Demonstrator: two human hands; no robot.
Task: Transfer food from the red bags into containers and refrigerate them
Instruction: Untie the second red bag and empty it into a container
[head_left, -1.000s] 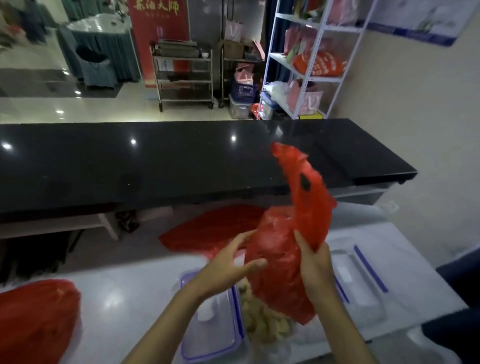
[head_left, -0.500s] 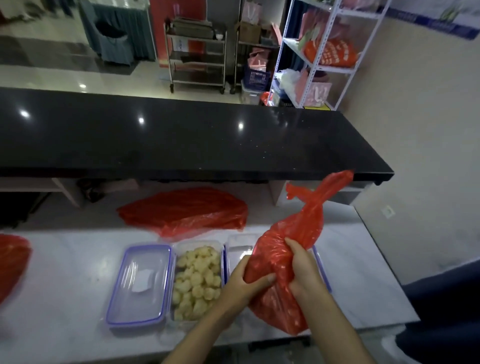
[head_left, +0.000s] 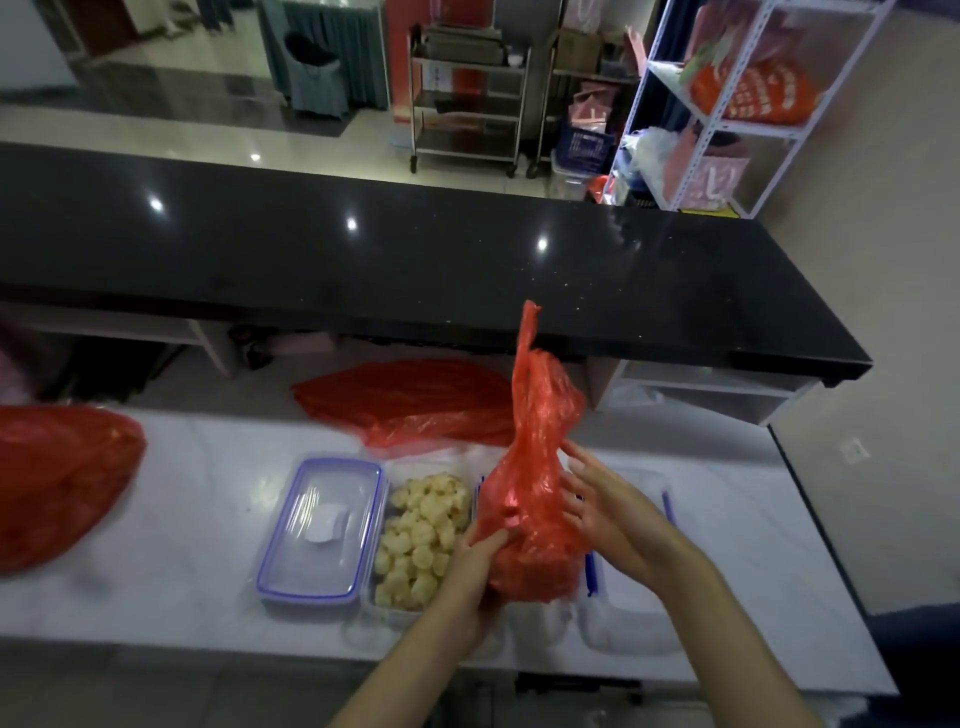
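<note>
Now — left hand (head_left: 470, 577) grips red bag (head_left: 530, 499) | right hand (head_left: 605, 506) — fingers spread, touching bag

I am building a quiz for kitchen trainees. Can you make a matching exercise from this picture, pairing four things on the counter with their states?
Things
1. red plastic bag in the middle
2. clear open container
3. blue-rimmed clear lid
4. flat red plastic bag at the back

States
A. lies flat left of the food
B. gripped by the left hand
C. lies untouched on the white counter
D. filled with pale food pieces

Pairs: 1-B, 2-D, 3-A, 4-C
</note>
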